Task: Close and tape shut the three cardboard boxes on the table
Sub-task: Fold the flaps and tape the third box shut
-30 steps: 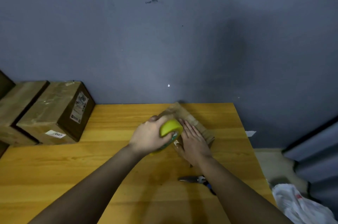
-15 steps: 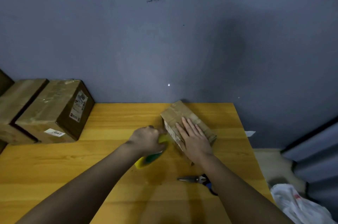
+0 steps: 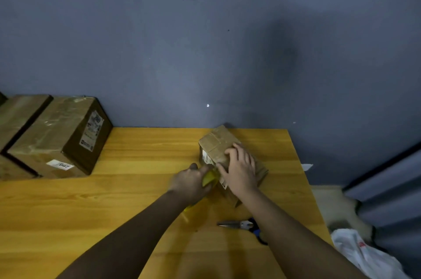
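Both hands low: left (image 3: 190, 182) grips tape roll (image 3: 209, 178); right (image 3: 240, 170) flat on small box (image 3: 218, 146).

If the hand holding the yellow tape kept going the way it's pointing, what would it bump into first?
Probably the small cardboard box. The left hand grips the yellow tape roll right beside the box's near side, under the right hand pressing on top. The blur hides whether they already touch.
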The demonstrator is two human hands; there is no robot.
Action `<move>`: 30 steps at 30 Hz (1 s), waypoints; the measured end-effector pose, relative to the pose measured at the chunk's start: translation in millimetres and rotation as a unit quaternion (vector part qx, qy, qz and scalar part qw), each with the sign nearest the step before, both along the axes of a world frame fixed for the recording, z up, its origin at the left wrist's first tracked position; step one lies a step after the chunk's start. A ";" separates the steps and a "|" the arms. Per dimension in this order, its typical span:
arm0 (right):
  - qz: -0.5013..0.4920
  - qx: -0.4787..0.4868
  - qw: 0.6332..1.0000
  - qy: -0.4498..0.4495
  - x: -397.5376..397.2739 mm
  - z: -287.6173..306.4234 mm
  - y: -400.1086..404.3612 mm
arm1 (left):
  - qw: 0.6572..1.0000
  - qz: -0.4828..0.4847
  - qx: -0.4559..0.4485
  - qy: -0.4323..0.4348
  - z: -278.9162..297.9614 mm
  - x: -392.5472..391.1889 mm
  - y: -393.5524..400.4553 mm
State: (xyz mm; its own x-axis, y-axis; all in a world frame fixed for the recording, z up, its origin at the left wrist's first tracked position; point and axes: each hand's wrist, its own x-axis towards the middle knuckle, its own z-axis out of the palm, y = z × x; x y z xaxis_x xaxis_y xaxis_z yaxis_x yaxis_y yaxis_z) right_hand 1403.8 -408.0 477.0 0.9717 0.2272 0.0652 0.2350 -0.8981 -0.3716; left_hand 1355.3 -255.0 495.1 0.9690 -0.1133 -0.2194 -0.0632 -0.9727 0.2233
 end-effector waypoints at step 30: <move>-0.163 0.373 0.859 0.309 36.0 0.2 -48.8 | 0.992 -0.022 -0.107 -0.070 70.8 45.5 -23.6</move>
State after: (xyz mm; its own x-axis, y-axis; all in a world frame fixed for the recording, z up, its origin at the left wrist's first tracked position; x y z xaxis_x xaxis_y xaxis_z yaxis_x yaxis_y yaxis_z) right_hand 1439.8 -456.8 477.1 0.8768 0.0558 -0.4776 -0.4339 -0.3361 -0.8359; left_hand 1400.8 -278.6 565.9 0.9813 -0.1861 -0.0495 -0.1500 -0.8998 0.4096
